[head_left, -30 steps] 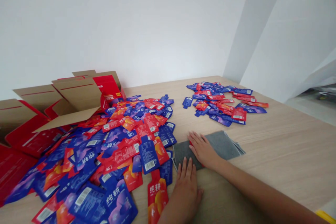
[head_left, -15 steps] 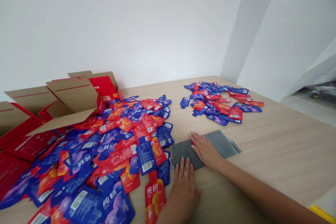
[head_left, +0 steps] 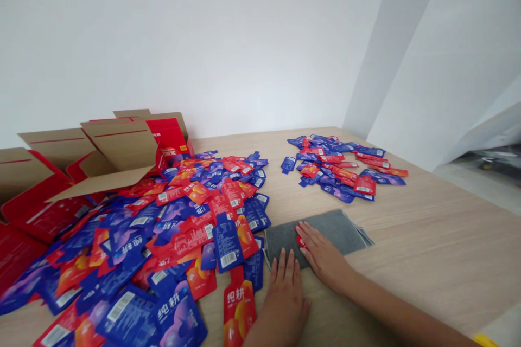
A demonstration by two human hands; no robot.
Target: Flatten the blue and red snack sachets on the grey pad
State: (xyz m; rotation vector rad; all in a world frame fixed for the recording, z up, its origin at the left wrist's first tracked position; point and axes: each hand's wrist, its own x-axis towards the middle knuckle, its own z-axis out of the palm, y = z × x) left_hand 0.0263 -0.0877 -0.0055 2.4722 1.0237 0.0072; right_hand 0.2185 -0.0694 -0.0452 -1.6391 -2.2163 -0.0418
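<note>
A grey folded cloth [head_left: 337, 230] lies flat on the table in front of me. My right hand [head_left: 323, 255] rests flat on it, fingers stretched out and close together. Under those fingers a red pouch [head_left: 300, 241] shows only in part; the hand covers the rest. My left hand [head_left: 284, 293] lies palm down at the cloth's near left edge, fingers extended, with the tips on the cloth. Just left of it is a red pouch with orange fruit printed on it [head_left: 239, 303].
A large heap of red and blue pouches [head_left: 163, 233] spreads over the left side. Opened red cardboard boxes [head_left: 118, 152] stand behind it, flaps up. A smaller pile of pouches [head_left: 337, 165] lies at the far right, near the white wall [head_left: 244, 43].
My right hand has slid slightly toward me on the cloth, and more of the red pouch shows beside its fingers. The left hand stays nearly still. The view has tilted a little.
</note>
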